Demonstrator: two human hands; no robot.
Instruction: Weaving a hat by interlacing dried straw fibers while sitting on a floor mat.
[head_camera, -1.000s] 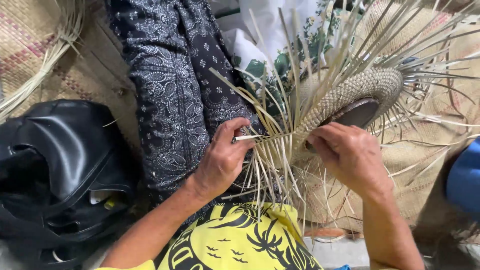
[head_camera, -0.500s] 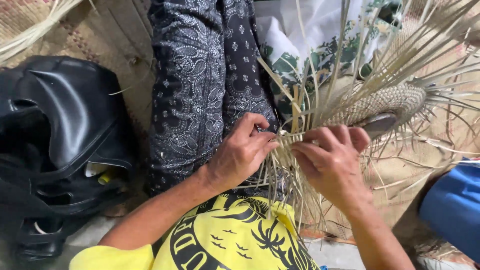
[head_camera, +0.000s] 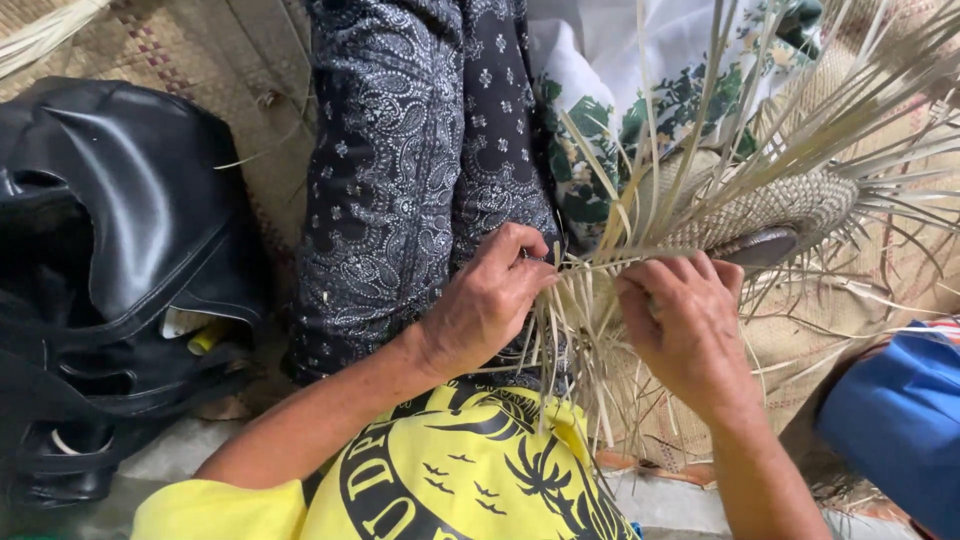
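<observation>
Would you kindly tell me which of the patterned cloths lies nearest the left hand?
The dark blue cloth with small white paisley print: the left hand rests against it, while the white cloth with green leaf print lies farther up, behind the straw strips.

You have a half-woven straw piece (head_camera: 770, 205) just beyond your right hand (head_camera: 685, 325): a pale, tightly plaited rounded band, tilted on its side, with a dark opening showing under its lower edge. Long loose strips (head_camera: 700, 130) fan up and outward from it above both hands, and more hang down between them. Your left hand (head_camera: 490, 300) pinches a few thin strips (head_camera: 590, 265) that run across to your right fingertips, touching both.
</observation>
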